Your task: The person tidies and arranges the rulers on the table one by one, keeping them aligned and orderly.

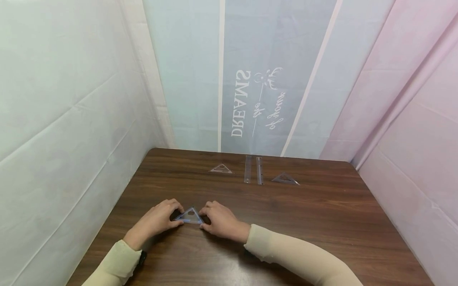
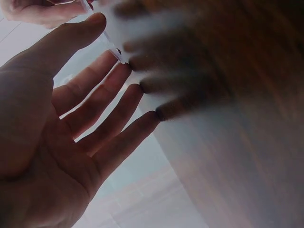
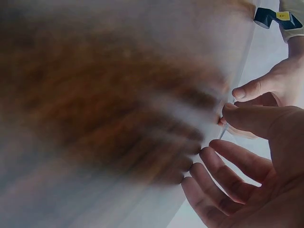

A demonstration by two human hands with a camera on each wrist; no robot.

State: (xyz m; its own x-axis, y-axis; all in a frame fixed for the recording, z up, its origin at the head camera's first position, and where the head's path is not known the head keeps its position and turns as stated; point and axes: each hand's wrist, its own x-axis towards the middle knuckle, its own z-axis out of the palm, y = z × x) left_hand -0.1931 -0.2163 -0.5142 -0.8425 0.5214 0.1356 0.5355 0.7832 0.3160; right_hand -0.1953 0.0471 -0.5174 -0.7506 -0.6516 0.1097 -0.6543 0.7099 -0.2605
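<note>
A clear triangular set square [image 1: 191, 216] with a round hole stands between my two hands, low over the brown table. My left hand [image 1: 157, 217] pinches its left corner between thumb and fingertips. At the right corner, my right hand [image 1: 222, 221] holds it the same way. In the left wrist view, the set square [image 2: 115, 50] shows as a thin edge between the thumb and index finger, the other fingertips touching the tabletop. The right wrist view shows its edge [image 3: 224, 131] beside the right thumb and index finger, with the left hand [image 3: 273, 83] opposite.
Toward the table's [image 1: 322, 222] back edge lie another clear set square [image 1: 221, 169], two clear rulers, one left [image 1: 247, 170] and one right [image 1: 259, 171], and a further set square [image 1: 285, 178]. A printed curtain [image 1: 193, 79] hangs behind the table, with pale cloth walls at both sides.
</note>
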